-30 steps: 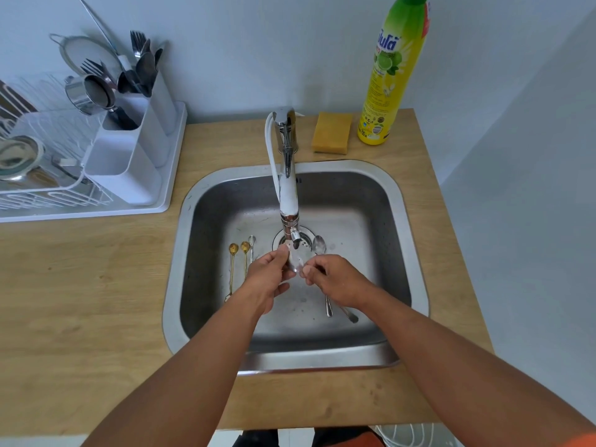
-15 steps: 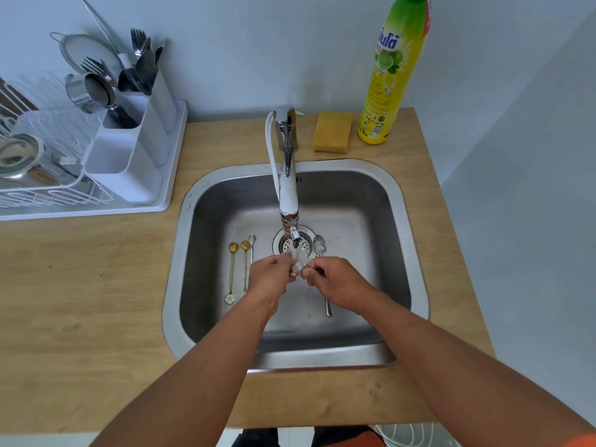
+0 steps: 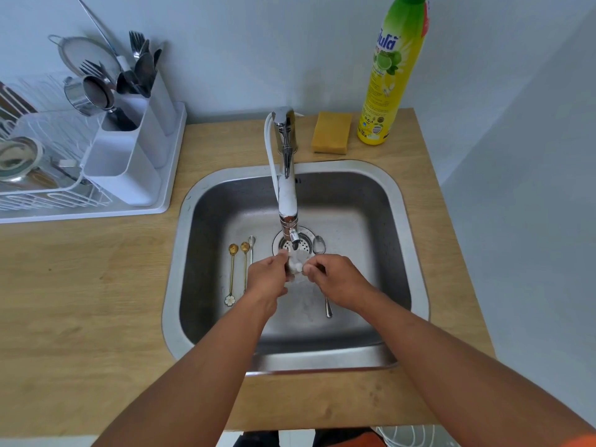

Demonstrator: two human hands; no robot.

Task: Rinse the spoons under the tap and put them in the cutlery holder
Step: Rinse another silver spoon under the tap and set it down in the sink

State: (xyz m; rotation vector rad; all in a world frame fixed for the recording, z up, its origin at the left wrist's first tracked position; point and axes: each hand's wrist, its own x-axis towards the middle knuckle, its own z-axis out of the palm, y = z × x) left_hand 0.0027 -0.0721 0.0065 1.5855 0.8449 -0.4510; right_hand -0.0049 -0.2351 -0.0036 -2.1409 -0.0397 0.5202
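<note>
Your left hand (image 3: 269,279) and right hand (image 3: 335,282) meet under the tap (image 3: 287,195), fingers curled around something small in the running water; the splash hides it, so I cannot tell if it is a spoon. In the sink (image 3: 400,221) lie two gold spoons (image 3: 231,272) at the left and one silver spoon (image 3: 319,245) beside your right hand. The cutlery holder (image 3: 129,162) stands on the bench (image 3: 80,301), well apart.

I see a light wood-grain desk (image 3: 80,301) and a grey steel sink (image 3: 416,253). Two gold spoons (image 3: 232,272), one ending in a white flower; silver spoon (image 3: 320,250). White cutlery holder (image 3: 125,169) on a white rack (image 3: 48,195). Yellow sponge (image 3: 331,136). Yellow-green bottle (image 3: 392,69) with a lime print. Chrome tap (image 3: 287,175). Pale grey wall (image 3: 290,43).
</note>
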